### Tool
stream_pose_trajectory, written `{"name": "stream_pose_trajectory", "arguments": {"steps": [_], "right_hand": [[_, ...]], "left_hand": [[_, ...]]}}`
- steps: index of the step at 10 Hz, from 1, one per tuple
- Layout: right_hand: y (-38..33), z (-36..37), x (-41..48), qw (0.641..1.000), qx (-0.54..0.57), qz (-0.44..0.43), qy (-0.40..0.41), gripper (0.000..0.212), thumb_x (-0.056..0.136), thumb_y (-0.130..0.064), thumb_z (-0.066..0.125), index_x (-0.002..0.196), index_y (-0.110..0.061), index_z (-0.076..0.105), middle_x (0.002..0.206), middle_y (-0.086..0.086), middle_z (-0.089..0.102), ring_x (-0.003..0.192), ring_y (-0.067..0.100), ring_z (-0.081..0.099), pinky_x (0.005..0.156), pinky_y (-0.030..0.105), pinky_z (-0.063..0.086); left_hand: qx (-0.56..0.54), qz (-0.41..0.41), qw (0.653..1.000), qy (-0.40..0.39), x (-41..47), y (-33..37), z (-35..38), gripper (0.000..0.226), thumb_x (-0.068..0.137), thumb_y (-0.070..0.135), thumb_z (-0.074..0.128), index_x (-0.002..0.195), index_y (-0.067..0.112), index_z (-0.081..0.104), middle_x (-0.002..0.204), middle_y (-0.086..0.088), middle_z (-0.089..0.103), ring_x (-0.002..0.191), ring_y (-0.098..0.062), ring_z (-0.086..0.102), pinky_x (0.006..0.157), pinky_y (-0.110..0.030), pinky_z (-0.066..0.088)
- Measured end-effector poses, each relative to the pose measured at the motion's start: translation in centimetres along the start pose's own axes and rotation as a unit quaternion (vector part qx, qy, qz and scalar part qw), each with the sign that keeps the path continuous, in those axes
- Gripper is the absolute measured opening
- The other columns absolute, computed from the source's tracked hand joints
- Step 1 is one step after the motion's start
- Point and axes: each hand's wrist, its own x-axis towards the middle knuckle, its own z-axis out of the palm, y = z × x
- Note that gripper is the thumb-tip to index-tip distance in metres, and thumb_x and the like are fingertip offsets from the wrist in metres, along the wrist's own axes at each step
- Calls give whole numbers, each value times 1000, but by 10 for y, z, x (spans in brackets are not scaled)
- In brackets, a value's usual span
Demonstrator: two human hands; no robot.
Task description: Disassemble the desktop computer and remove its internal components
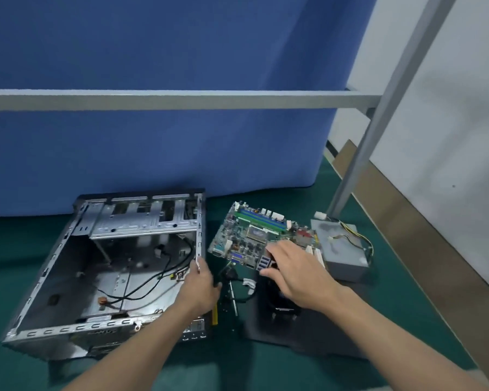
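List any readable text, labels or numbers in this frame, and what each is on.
None readable.
Motherboard: printing and chip marks too small and blurred.
Case: rear stampings blurred, no characters legible.
Power supply: no label on the visible faces.
Black panel: no text visible.

The left hand grips the right edge of the open computer case; the right hand, fingers spread, rests on the motherboard beside the power supply.
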Motion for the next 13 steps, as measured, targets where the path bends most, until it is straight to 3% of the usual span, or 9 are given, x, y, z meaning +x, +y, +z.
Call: {"name": "stream_pose_trajectory", "arguments": {"steps": [1,2,3,5,7,9,12,13], "right_hand": [[17,16,-20,999,-34,24,-11,44,93,-38,54,118,-1,55,104,8,57,93,24,54,71,34,53],[34,30,-34,997,-62,51,-18,40,90,-35,60,112,-2,59,97,7,58,85,22,55,60,29,53],[49,43,-42,993,-65,91,-40,39,93,-39,54,115,-7,56,100,3,54,87,19,50,58,27,49],[69,70,-61,973,-59,203,-93,42,94,-42,50,125,-12,49,113,1,51,103,18,47,65,29,52],[62,91,-64,951,-41,275,-134,42,92,-41,56,126,-18,47,119,-1,49,106,17,44,63,27,48],[52,96,-54,926,-26,341,-157,44,90,-38,58,127,-18,45,127,3,46,114,23,43,70,37,48],[42,86,-46,911,-39,363,-193,39,89,-33,57,122,-14,47,127,7,47,118,27,41,76,41,49],[40,70,-38,914,-35,362,-182,51,87,-40,59,129,-14,42,135,10,41,125,28,33,90,44,48]], "left_hand": [[25,-6,1000,5,2,3,-4,79,97,31,51,149,-4,3,155,-24,12,138,-38,28,109,-39,34],[51,-13,999,-6,4,8,-6,82,98,32,49,149,-6,-3,156,-27,6,140,-40,21,112,-41,30],[63,-12,998,1,3,11,-3,83,98,32,49,148,-8,-4,153,-27,9,139,-40,22,110,-40,31],[64,-9,998,4,6,10,-6,81,98,30,50,149,-5,-3,153,-25,11,140,-38,21,112,-40,29],[54,-8,998,9,7,10,-4,82,98,28,50,150,-1,-7,157,-23,0,143,-38,12,115,-41,22],[29,-6,998,48,9,8,9,85,96,24,52,150,1,-10,157,-21,-1,142,-38,13,114,-42,24],[8,23,993,114,4,-5,21,87,92,22,54,152,10,-8,156,-12,9,132,-34,30,91,-42,46],[1,23,992,124,6,-5,23,88,92,24,54,152,11,-9,157,-10,7,133,-32,29,90,-42,46]]}}
